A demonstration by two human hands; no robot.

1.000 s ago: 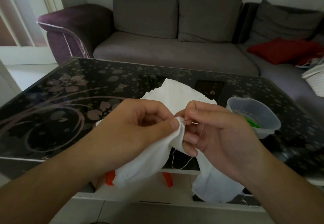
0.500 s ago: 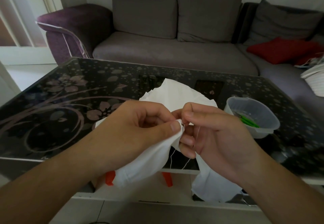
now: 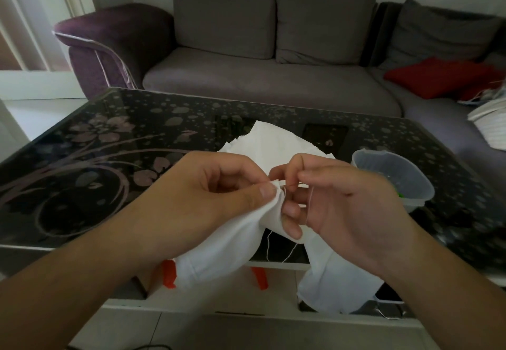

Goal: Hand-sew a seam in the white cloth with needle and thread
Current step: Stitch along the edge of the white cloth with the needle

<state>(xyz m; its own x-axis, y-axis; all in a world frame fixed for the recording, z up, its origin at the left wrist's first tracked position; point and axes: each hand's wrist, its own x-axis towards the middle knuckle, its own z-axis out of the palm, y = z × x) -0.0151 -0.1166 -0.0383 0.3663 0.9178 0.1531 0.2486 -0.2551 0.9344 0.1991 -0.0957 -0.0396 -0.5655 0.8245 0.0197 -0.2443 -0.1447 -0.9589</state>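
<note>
Change: right hand (image 3: 336, 201) has drawn slightly right, I see more thread (image 3: 310, 204) showing
Left hand (image 3: 208, 199): thumb pinches white cloth (image 3: 232, 242) at seam edge
Right hand: fingertips pinch needle, barely visible
Cloth: soft, light, draping over table's (image 3: 82, 185) near edge; I judge gripping beside the stitch best

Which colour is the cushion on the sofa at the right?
Red cushion, on the grey sofa; head view.

Dim room, soft daylight from the left, wide-angle bowing at edges — slight blur right

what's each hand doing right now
Left hand: pinching the white cloth at its edge.
Right hand: fingertips pinched at the cloth edge, apparently on the needle.
</note>
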